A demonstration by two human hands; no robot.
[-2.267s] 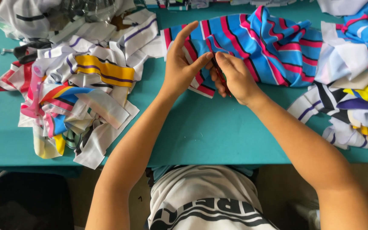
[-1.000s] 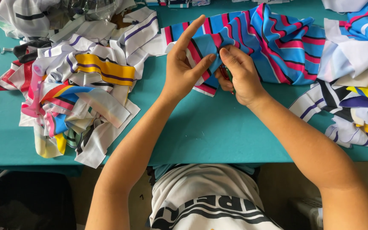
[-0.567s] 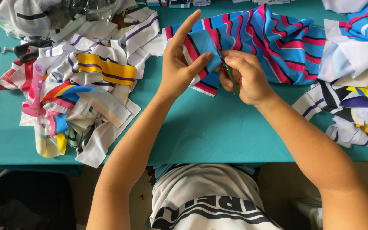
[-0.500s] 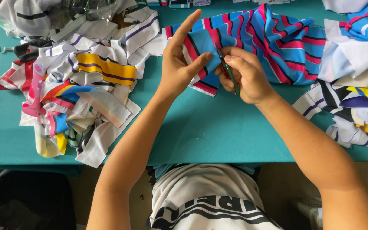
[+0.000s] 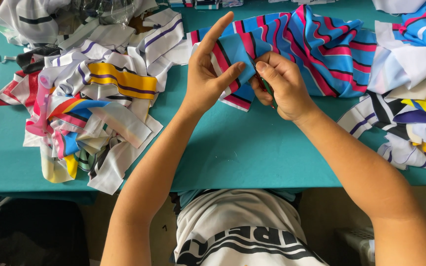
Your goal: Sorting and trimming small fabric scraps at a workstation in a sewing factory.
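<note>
Left hand [image 5: 208, 74] pinches the near edge of the blue-pink-black striped cloth [image 5: 316, 44] lying at the teal table's [image 5: 252, 148] far middle, thumb against fingers, index raised, right hand [image 5: 279, 86] curled shut on that edge, scrap heap [image 5: 85, 98] left.

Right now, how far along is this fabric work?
Done, seemingly: a heap of loose striped strips lies left on the teal table. In hand: the left hand and right hand pinch the blue and pink striped cloth. Left: apparently most of that cloth, plus the mixed pile at right.
</note>
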